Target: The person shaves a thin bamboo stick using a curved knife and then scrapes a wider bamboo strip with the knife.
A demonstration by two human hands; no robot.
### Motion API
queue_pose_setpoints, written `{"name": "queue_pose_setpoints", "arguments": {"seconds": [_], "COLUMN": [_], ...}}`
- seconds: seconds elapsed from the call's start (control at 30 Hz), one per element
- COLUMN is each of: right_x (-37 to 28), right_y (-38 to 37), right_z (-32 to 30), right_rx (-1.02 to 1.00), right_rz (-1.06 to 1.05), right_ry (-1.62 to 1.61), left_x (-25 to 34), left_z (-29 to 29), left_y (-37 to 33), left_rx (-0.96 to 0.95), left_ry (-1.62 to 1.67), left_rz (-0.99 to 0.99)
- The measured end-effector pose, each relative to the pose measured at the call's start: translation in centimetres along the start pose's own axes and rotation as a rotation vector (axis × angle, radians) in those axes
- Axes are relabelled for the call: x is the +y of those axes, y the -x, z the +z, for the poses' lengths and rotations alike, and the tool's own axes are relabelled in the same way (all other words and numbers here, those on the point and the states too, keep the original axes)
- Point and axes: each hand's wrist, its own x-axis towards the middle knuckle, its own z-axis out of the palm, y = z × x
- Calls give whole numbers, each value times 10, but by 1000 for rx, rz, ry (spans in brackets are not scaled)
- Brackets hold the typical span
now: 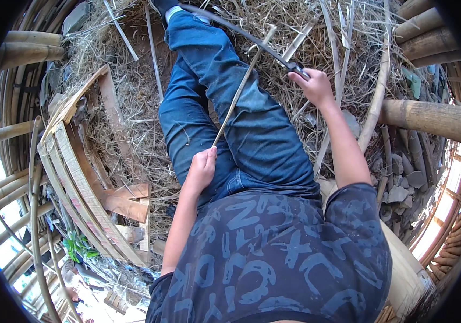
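My left hand (202, 167) grips the near end of a thin bamboo stick (239, 89) that slants up across my blue-jeaned legs (225, 102). Farther out, my right hand (315, 86) is closed on the dark handle of a long curved blade (241, 33). The blade reaches up and to the left and crosses the far end of the stick. I sit on the ground amid dry straw and shavings (306, 32).
Curved bamboo strips and wood scraps (80, 177) lie piled to my left. Thick bamboo poles (429, 116) lie at the right and upper left (26, 51). Flat grey stones (402, 177) sit at the right. A tan sack (402, 269) is beside my right hip.
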Motion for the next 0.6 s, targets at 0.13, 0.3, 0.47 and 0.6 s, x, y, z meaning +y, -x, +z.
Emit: {"name": "queue_pose_setpoints", "arguments": {"seconds": [0.13, 0.3, 0.47, 0.6], "right_x": [11, 17, 25, 10], "right_y": [-21, -31, -39, -43], "right_z": [6, 3, -12, -37], "right_rx": [-85, -172, -121, -170], "right_rz": [2, 58, 95, 109], "right_ry": [37, 63, 172, 246], "left_x": [5, 15, 10, 7], "left_z": [0, 0, 1, 3], "left_y": [-3, 0, 0, 1], "left_rx": [-14, -5, 2, 22], "left_ry": [19, 15, 16, 8], "left_rz": [-23, -10, -14, -5]}}
